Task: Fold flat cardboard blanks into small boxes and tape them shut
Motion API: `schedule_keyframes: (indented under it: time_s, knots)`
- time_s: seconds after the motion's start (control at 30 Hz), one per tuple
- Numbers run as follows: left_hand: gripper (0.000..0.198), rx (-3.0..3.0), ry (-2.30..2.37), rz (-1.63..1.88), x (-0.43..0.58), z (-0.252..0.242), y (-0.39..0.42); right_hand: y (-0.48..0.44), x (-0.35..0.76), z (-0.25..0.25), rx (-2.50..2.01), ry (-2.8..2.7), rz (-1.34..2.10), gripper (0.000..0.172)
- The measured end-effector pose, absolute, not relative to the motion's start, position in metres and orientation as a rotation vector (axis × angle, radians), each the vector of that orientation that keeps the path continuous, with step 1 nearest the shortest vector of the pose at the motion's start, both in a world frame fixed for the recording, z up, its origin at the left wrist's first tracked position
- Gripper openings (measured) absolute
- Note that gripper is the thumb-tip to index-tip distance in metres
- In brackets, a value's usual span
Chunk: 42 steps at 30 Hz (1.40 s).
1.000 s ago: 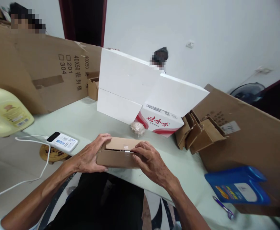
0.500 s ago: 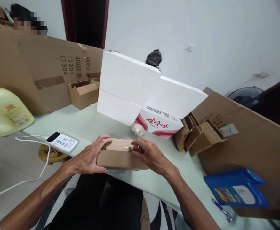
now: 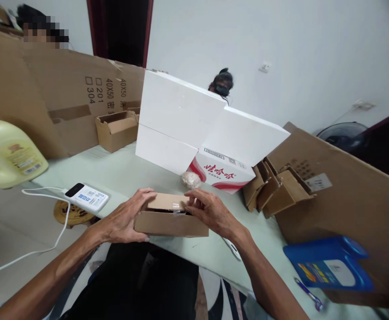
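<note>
A small brown cardboard box (image 3: 172, 223) sits at the near edge of the table. A dark gap runs between its top flap (image 3: 161, 201) and its front wall, and a strip of clear tape (image 3: 177, 206) crosses there. My left hand (image 3: 130, 218) grips the box's left end, thumb low on the front and fingers over the top. Curled fingers of my right hand (image 3: 210, 212) hold the flap at the right end; its fingertips are partly hidden. Just beyond the box lies a crumpled clear plastic ball (image 3: 190, 180).
White boxes (image 3: 181, 102) and a red-and-white carton (image 3: 224, 171) stand ahead. Open cardboard boxes (image 3: 284, 189) are to the right, near a blue bottle (image 3: 329, 262) and a purple-handled tool (image 3: 309, 294). A white power bank (image 3: 87, 197) and yellow jug (image 3: 10, 153) are left. Two people are beyond.
The flap's front edge has lifted, showing a dark gap and the tape. My right hand has shifted slightly, and a white object shows by my right forearm. The person behind the boxes moved right.
</note>
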State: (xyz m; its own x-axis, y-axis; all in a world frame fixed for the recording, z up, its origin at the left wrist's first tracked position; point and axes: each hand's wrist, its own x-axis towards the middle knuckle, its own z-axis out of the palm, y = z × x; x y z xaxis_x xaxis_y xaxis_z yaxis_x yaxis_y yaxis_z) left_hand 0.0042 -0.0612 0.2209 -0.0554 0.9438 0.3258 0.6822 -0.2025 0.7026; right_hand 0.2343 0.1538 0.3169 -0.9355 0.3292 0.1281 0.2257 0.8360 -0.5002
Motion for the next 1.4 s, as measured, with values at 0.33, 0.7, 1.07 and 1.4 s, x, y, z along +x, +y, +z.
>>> schedule_keyframes:
  time_s: [0.33,0.7,1.07,1.4]
  knots:
    - [0.111,1.891,1.729,1.072,0.004,0.224,-0.062,0.161,0.22,0.311,-0.236,-2.877,0.509,0.036]
    - [0.115,1.895,1.714,1.06,0.005,0.226,-0.063,0.151,0.217,0.303,0.216,-2.65,0.371,0.015]
    - [0.099,1.911,1.739,1.029,0.006,0.232,-0.065,0.136,0.226,0.298,0.216,-2.364,-0.077,0.019]
    - [0.053,1.956,1.951,1.057,0.03,0.263,-0.056,0.132,0.224,0.285,0.171,-2.219,-0.167,0.02]
